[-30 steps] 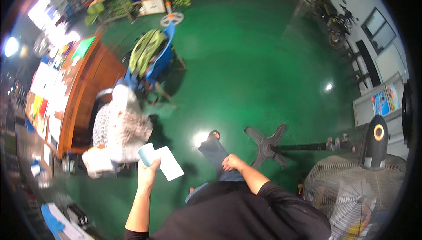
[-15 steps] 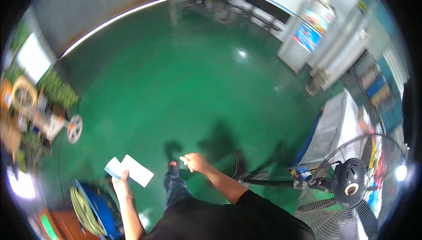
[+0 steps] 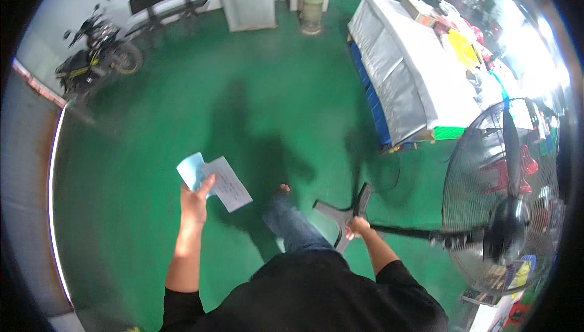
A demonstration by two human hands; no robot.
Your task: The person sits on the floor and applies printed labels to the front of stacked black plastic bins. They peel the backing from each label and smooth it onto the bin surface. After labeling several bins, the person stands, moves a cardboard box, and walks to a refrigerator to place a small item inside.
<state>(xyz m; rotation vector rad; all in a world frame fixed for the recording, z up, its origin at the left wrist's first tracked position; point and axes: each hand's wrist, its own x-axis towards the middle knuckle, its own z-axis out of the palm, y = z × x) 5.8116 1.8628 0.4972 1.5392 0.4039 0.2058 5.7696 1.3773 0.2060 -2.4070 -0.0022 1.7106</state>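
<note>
My left hand [image 3: 196,201] is closed around two pieces of paper, thumb on top. One is a pale blue folded sheet [image 3: 191,170]; the other, a white sheet [image 3: 229,185] with handwriting, sticks out to the right. In the picture my right hand [image 3: 358,227] overlaps the dark base [image 3: 336,213] of a standing fan [image 3: 510,222]. Its fingers are curled, and whatever they may hold is hidden. Whether this hand touches the fan's base or pole, I cannot tell.
A long stand under a grey-white cover [image 3: 401,82] bears boxes and bags at the right. A motorcycle [image 3: 97,55] stands at the far left, by a metal door [image 3: 30,192]. A grey cabinet [image 3: 252,10] is at the back. The floor [image 3: 146,125] is green.
My view has swung right, bringing more of the covered stand into sight. The papers stay in my left hand, now further forward. My right hand has gone from left of the fan base to over it.
</note>
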